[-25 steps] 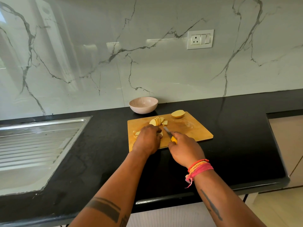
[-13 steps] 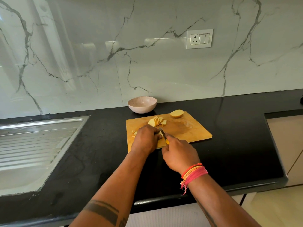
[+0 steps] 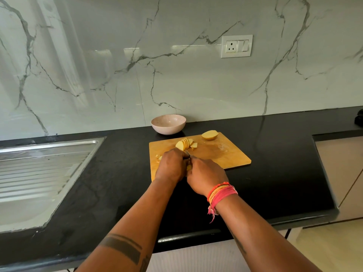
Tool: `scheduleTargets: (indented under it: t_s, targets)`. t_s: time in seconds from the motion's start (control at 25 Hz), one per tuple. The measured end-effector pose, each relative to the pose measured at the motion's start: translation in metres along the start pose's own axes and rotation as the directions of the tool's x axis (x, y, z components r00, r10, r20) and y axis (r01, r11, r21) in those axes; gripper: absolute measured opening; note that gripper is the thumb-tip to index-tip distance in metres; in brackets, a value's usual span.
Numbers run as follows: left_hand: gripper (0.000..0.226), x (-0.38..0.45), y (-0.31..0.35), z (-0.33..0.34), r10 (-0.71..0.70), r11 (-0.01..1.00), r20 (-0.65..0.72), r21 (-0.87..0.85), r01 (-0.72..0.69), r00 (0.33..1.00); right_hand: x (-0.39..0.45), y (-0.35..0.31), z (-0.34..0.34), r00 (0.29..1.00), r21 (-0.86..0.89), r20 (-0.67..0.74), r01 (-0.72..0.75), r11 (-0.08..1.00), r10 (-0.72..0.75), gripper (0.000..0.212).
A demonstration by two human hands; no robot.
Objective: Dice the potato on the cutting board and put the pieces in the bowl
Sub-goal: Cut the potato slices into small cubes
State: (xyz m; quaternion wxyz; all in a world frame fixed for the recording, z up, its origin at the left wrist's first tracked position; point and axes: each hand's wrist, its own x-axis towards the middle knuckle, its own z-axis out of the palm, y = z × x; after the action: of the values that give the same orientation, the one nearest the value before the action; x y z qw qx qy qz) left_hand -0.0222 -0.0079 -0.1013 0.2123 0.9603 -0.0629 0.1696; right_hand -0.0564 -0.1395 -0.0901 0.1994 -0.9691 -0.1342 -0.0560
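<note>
I see my left hand (image 3: 171, 165) curled over a potato piece I cannot see, my right hand (image 3: 206, 176) touching it, gripping the knife (image 3: 188, 153); the sliced stack (image 3: 184, 144) lies just beyond both hands on the cutting board (image 3: 231, 154); the bowl (image 3: 168, 124) waits farther back on the tabletop (image 3: 275, 163), nearer my left.

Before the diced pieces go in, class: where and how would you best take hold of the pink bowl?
Probably by the near rim of the bowl, coming from above: it stands upright and open, apparently empty, behind the cutting board, its far side close to the wall.
</note>
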Motion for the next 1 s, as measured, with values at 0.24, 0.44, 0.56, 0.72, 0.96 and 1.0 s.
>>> scheduleTargets:
  t_s: [0.24,0.44,0.56,0.72,0.96,1.0]
  targets:
    - [0.025,0.003,0.003,0.0,-0.062,0.998,0.009,-0.003,0.062,0.998,-0.045,0.012,0.005,0.998,-0.072,-0.054,0.007,0.997,-0.01,0.055]
    - [0.022,0.001,0.002,0.001,-0.096,0.995,-0.002,-0.015,0.096,0.995,-0.061,0.012,0.002,0.997,-0.064,-0.076,0.02,0.998,-0.025,0.058]
    - [0.022,0.0,0.003,-0.001,-0.097,0.995,0.02,-0.019,0.097,0.995,-0.065,0.013,0.001,0.996,-0.028,-0.089,0.016,0.999,-0.019,0.057]
    - [0.019,0.0,0.001,0.0,-0.101,0.994,0.025,-0.028,0.101,0.995,-0.064,0.014,0.0,0.993,0.035,-0.117,0.006,0.999,-0.002,0.058]
    - [0.016,0.0,0.0,0.001,-0.11,0.992,0.001,-0.058,0.109,0.994,-0.046,0.004,0.002,0.995,0.039,-0.102,0.001,0.999,0.003,0.056]
    - [0.016,0.001,-0.001,0.001,-0.108,0.992,0.001,-0.068,0.108,0.994,-0.042,0.003,0.002,0.995,0.033,-0.098,0.003,0.999,0.001,0.055]
